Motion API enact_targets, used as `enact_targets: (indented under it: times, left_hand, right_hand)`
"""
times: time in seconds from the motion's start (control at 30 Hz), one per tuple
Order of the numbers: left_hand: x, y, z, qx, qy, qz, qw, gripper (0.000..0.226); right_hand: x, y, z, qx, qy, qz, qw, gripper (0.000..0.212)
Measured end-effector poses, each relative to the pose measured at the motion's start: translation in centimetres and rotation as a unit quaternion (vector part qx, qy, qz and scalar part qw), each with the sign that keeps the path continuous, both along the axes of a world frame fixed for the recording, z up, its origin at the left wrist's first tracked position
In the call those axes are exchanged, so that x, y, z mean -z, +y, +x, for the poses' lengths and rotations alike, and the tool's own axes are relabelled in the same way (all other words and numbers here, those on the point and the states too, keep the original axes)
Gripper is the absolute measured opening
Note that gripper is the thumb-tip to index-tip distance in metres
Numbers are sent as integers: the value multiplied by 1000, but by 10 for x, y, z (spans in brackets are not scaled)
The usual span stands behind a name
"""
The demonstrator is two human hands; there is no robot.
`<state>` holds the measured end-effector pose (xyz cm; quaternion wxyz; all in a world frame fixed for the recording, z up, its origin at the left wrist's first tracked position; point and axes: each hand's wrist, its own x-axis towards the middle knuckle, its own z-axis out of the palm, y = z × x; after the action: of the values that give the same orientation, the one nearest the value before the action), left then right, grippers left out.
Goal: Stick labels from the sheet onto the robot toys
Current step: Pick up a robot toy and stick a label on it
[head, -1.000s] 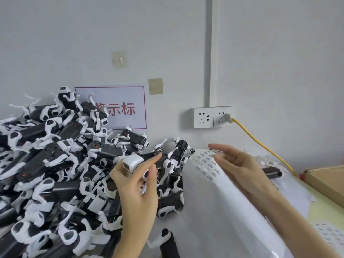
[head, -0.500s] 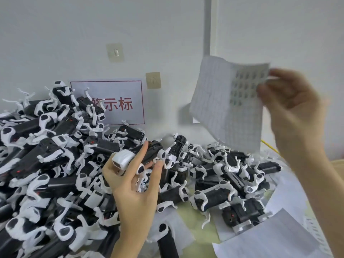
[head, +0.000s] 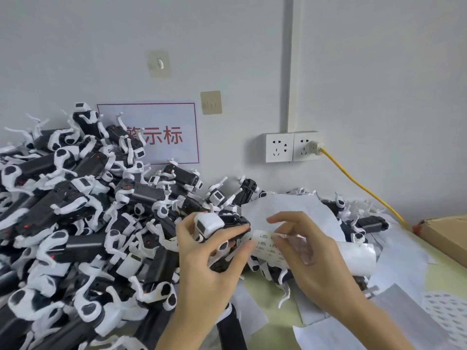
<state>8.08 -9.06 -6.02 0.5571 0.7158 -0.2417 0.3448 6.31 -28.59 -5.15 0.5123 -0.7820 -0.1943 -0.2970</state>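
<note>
My left grip (head: 212, 256) clasps one robot toy (head: 219, 227) from the uncountable heap (head: 75, 223); my right grip (head: 305, 251) pinches one label sheet (head: 267, 242).

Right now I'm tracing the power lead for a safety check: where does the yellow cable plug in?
In the head view, the yellow cable plugs into the right-hand wall socket, right of the red-framed sign, then slopes down right toward the cardboard box.
</note>
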Motion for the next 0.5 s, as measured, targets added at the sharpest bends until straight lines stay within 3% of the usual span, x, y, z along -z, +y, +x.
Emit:
enact_targets:
  times: [0.2, 0.37, 0.5]
  left_hand:
    - [-4, 3, -7, 8, 29, 27, 999, 12]
    - [-3, 5, -7, 5, 58, 36, 998, 16]
    - [-3, 5, -6, 8, 78, 50, 996, 17]
  right_hand:
    - [5, 7, -6, -10, 7, -2, 1000, 22]
    - [4, 9, -8, 28, -9, -53, 998, 13]
    - [4, 14, -9, 45, -16, -63, 997, 18]
